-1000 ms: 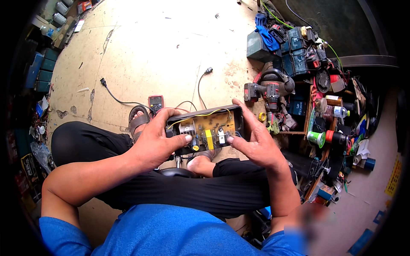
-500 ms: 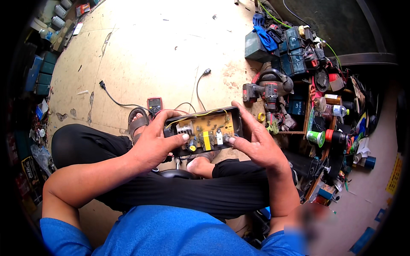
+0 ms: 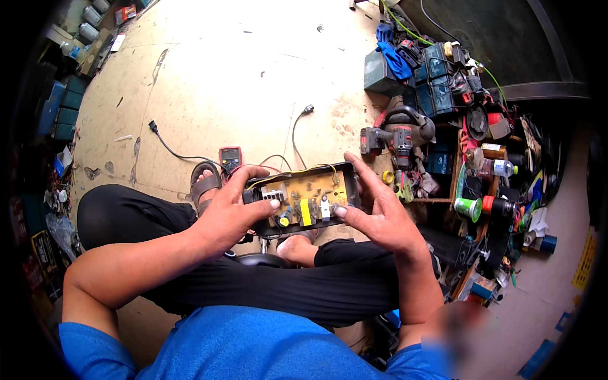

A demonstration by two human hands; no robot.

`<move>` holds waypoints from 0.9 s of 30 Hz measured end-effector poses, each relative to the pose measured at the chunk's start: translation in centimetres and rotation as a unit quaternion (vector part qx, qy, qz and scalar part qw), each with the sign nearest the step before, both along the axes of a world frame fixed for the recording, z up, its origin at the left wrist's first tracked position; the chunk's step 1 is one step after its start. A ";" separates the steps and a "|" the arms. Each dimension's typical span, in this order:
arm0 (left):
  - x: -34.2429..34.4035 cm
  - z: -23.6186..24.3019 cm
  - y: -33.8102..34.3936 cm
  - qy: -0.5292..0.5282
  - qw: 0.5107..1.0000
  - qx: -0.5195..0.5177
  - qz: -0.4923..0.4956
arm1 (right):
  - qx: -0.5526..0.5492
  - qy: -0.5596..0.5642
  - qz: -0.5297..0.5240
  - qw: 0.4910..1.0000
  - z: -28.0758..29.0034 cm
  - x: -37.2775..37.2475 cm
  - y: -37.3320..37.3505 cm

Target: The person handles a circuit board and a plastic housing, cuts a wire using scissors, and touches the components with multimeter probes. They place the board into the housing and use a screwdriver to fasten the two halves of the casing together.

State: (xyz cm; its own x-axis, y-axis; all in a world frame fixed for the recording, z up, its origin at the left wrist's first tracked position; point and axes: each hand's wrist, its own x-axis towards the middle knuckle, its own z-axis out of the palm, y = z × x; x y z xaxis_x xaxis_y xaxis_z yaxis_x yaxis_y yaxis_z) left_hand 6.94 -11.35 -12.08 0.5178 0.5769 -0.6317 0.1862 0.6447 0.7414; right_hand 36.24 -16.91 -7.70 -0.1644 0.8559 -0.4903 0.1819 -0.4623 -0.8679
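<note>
An open black plastic case (image 3: 345, 199) with a tan circuit board (image 3: 304, 186) inside is held over my lap, tilted toward me. On the board sit heatsinks, capacitors and a component wrapped in yellow tape (image 3: 306, 213), with a yellow wire along the upper edge. My left hand (image 3: 228, 215) grips the left end, thumb on the components near a metal heatsink. Gripping the right end is my right hand (image 3: 386, 221), its thumb on parts at the lower right. A red multimeter (image 3: 230, 156) lies on the floor just beyond, with leads running behind the case.
Power cords with plugs (image 3: 307, 111) lie on the tan floor (image 3: 240, 69). At right are stacked teal boxes (image 3: 436, 76), cordless drills (image 3: 400, 145) and a wooden shelf crowded with bottles and tools. Bins and clutter (image 3: 66, 114) line the left edge. My legs (image 3: 114, 218) are bent beneath the case.
The case has moved slightly left and tilted a little since a second ago, showing more of the board face. Both hands keep their hold on it.
</note>
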 end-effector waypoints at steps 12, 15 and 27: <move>0.2 0.2 -0.1 -0.021 0.998 -0.059 0.031 | -0.019 0.053 -0.040 0.998 -0.1 -0.5 0.1; 0.3 0.2 -0.1 -0.031 0.996 -0.069 0.038 | -0.021 0.052 -0.041 0.998 -0.1 -0.5 0.1; 0.2 -0.2 -0.1 -0.023 0.998 -0.050 0.029 | -0.018 0.047 -0.034 0.998 -0.3 -0.5 0.0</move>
State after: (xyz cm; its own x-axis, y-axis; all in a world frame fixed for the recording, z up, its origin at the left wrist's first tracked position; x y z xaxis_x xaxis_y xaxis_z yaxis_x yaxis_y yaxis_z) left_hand 7.16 -11.42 -12.26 0.5153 0.5423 -0.6636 0.1134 0.7244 0.6800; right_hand 35.74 -16.88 -8.04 -0.1530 0.8486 -0.5064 0.0664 -0.5025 -0.8620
